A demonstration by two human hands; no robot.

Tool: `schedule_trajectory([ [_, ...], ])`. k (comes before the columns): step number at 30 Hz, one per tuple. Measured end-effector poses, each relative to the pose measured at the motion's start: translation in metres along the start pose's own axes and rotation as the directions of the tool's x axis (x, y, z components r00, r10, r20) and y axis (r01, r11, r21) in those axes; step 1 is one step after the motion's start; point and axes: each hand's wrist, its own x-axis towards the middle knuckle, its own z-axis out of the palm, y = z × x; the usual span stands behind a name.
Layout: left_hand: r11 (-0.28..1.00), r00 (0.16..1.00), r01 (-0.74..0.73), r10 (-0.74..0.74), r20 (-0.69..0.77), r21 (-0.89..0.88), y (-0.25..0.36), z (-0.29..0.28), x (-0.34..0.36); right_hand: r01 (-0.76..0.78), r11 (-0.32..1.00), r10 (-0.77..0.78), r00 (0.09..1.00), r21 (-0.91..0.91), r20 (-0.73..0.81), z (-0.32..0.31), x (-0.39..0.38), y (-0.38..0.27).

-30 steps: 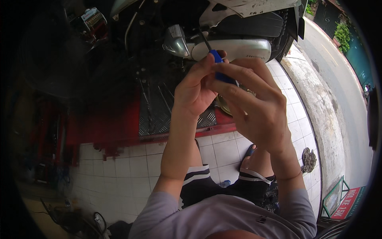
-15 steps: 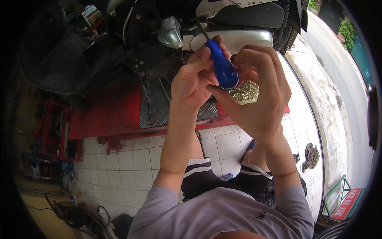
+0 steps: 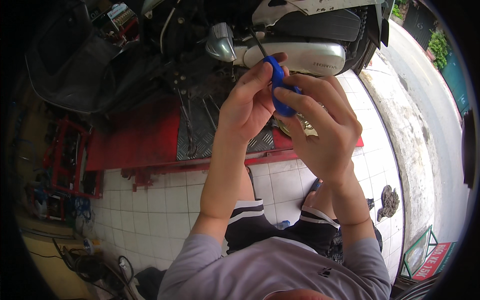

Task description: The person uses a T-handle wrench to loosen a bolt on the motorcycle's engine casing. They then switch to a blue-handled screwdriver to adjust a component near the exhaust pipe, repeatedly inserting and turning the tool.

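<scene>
My left hand [image 3: 247, 102] pinches a blue-handled screwdriver [image 3: 282, 105] near the neck of its handle. My right hand [image 3: 330, 127] has its fingers on the handle's rounded end. The shaft points up and away into the dark lower side of a motor scooter [image 3: 310, 57], beside a chrome ribbed part [image 3: 219, 45]; what the tip touches is too small to tell. A brass-coloured patterned item [image 3: 309, 129] is partly hidden behind my right hand.
The scooter stands on a red lift platform [image 3: 130, 137] with a diamond-plate strip holding several tools [image 3: 186, 125]. A red frame [image 3: 62, 165] is at the left, a dark rag [image 3: 389, 202] on the tiled floor [image 3: 280, 182], a sign [image 3: 432, 260] beside the street.
Half a second ago my right fingers were loosened off the handle; now they are back on it. My left hand has stayed on the screwdriver, shifting slightly.
</scene>
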Motion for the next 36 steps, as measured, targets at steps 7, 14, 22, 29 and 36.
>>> schedule_trajectory([
  [7,1.0,1.0,-0.02,0.021,-0.024,0.023,0.002,-0.004,-0.004,0.036,0.999,-0.036,0.999,0.034,-0.007,0.005,-0.001,-0.002],
  [14,0.998,0.999,0.012,-0.009,-0.054,0.054,0.011,-0.01,-0.009,-0.007,1.0,0.005,0.999,0.029,0.053,0.003,0.007,-0.015],
  [22,0.998,1.0,0.027,-0.026,-0.012,0.06,0.015,-0.012,-0.01,0.003,0.998,-0.007,0.998,0.061,0.066,0.004,0.011,-0.017],
  [29,0.998,0.996,0.053,-0.055,0.065,0.025,0.021,-0.024,-0.009,0.003,0.997,-0.008,0.998,0.079,0.059,0.008,0.021,-0.019],
  [36,0.987,0.996,-0.022,0.035,-0.08,0.159,0.015,-0.007,-0.009,0.028,0.998,-0.034,0.993,0.058,0.109,-0.003,0.023,-0.009],
])
